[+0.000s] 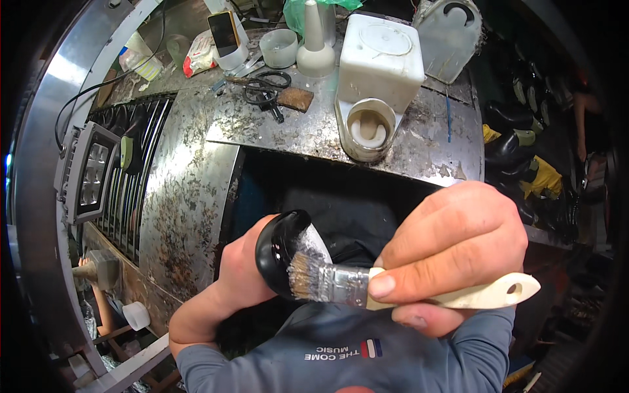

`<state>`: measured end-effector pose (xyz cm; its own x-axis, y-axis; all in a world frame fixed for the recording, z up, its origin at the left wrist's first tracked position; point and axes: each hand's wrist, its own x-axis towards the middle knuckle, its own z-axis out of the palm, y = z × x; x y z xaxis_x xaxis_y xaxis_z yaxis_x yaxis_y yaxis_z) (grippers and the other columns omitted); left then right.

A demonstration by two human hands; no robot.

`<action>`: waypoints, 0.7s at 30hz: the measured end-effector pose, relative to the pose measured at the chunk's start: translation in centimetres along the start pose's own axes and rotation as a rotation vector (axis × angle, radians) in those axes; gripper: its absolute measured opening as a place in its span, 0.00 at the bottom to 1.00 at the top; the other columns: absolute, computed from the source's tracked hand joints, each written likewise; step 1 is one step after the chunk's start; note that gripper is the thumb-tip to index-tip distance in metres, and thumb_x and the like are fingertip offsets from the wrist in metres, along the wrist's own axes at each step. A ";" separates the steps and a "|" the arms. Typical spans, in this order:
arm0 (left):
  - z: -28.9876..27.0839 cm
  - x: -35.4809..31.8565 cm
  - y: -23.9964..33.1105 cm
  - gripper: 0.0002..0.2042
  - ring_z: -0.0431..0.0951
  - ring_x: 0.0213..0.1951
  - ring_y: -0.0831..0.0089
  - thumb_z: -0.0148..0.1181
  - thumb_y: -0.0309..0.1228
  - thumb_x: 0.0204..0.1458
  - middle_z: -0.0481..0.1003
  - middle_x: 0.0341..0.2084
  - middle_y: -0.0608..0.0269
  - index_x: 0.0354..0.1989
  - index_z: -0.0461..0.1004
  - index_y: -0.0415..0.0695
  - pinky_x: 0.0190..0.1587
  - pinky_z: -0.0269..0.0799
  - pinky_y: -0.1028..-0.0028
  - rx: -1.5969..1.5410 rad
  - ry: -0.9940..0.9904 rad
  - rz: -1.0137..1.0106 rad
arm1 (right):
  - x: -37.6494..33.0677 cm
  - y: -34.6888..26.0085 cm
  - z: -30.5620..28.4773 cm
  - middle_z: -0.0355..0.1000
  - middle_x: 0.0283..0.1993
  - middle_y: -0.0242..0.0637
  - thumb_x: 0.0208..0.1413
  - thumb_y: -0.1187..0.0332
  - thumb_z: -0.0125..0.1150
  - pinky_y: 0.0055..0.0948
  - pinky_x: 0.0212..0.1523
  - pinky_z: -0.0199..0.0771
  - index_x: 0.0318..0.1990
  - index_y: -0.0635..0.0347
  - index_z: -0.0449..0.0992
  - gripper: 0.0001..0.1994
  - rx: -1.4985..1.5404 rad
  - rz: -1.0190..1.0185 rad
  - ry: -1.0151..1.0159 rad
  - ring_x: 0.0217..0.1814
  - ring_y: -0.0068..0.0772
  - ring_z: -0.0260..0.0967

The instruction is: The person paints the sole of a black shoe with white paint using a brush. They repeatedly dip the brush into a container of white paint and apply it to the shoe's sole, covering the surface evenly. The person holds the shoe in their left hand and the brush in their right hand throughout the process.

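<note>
Close over a stained metal bench (419,141), a person's two hands work on a glossy black shoe (283,252). The right hand (452,252) is clenched around the pale handle of a flat paintbrush (367,286), thumb and fingers pressing just behind its metal ferrule, and the worn bristles touch the whitish sole side of the shoe. The left hand (239,272) grasps the shoe from the left and behind, holding it tilted in the air below the bench edge and above the person's grey sleeve; most of that hand's fingers are hidden behind the shoe. On the bench behind, a round open pot (365,129) of white paste stands just in front of a white square plastic container (381,56). Farther left lie black scissors (265,88) beside a small brown block (296,99), with a white cone-shaped bottle (314,42), a clear cup (279,48) and a propped phone (224,34) near the back. A floodlight (88,171) hangs at the left against a ribbed grille. Black boots (514,147) are stacked at the right, well apart from the hands.
</note>
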<state>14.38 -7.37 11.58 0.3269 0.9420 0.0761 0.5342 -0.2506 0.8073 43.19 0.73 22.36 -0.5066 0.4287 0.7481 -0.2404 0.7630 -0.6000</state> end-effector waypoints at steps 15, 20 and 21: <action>-0.8 -0.8 1.3 0.47 0.79 0.55 0.70 0.89 0.33 0.30 0.79 0.52 0.55 0.61 0.68 0.32 0.61 0.72 0.67 -0.576 -0.265 -0.266 | 0.2 1.9 0.3 0.79 0.29 0.39 0.46 0.71 0.69 0.26 0.24 0.79 0.36 0.64 0.87 0.10 -0.099 0.112 -0.006 0.24 0.30 0.77; -1.2 -1.1 0.4 0.52 0.76 0.58 0.69 0.88 0.29 0.31 0.76 0.56 0.54 0.66 0.60 0.31 0.62 0.72 0.66 -0.727 -0.319 -0.361 | -0.3 2.7 0.7 0.79 0.29 0.39 0.45 0.71 0.69 0.26 0.25 0.78 0.36 0.63 0.87 0.10 -0.088 0.110 -0.026 0.24 0.30 0.77; -1.2 -1.1 0.3 0.52 0.76 0.58 0.69 0.87 0.28 0.32 0.76 0.56 0.53 0.67 0.59 0.32 0.63 0.72 0.66 -0.782 -0.322 -0.386 | -0.4 2.8 0.8 0.79 0.28 0.39 0.45 0.71 0.69 0.27 0.25 0.78 0.35 0.63 0.87 0.10 -0.086 0.113 -0.025 0.25 0.31 0.77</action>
<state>13.21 -8.18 12.45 0.4995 0.7919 -0.3513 0.0122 0.3991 0.9168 42.04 2.32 20.13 -0.5473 0.5025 0.6692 -0.1092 0.7500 -0.6524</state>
